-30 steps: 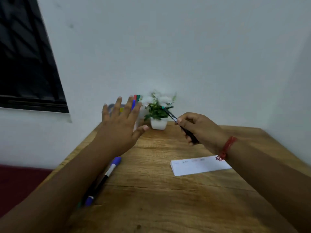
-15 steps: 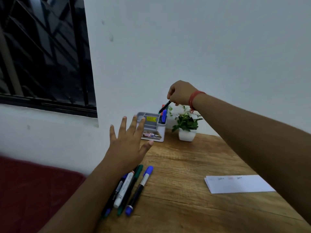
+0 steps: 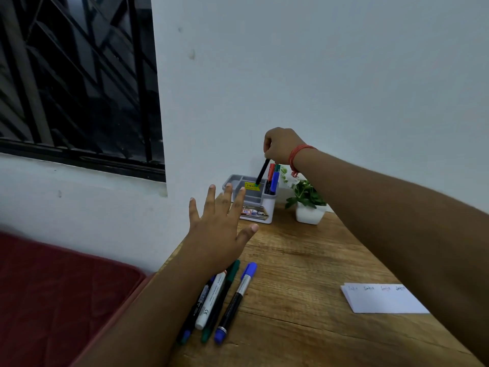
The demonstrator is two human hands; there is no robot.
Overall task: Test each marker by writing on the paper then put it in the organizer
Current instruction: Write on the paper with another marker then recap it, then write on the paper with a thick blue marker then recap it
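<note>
— Fingers [image 3: 267, 144] of the right hand [image 3: 281, 145] are curled together round the top end of a black marker [image 3: 262, 172], pinching it. The marker hangs tilted, its teal lower tip over the grey organizer [image 3: 252, 201], at the yellow sticker on the organizer's middle section. Whether the tip touches the organizer I cannot tell.

— And the other hand?

— Left hand [image 3: 219, 234] is flat and spread, fingers apart and straight, thumb out to the side, holding nothing. It hovers in front of the organizer, its fingertips overlapping the organizer's near-left corner in the view.

— What stands in the organizer?

— Three markers upright in its tall right compartment: a red-capped one [image 3: 271, 172], a green-capped one [image 3: 277, 168] and a blue-capped one [image 3: 274, 181], packed close together.

— What else is on the table [image 3: 304, 260]?

— A small plant in a white pot [image 3: 308, 205] just to the right of the organizer, against the wall. Well in front of the organizer, below the left wrist, four markers lie side by side: a dark one with a blue end [image 3: 194, 317], partly hidden by the forearm, a white one [image 3: 211, 301], a green one [image 3: 221, 300] and a blue-capped marker [image 3: 235, 303] with a black and silver barrel. The paper [image 3: 383, 300] lies in front and far to the right of the organizer, with a row of small written marks along its far edge.
</note>
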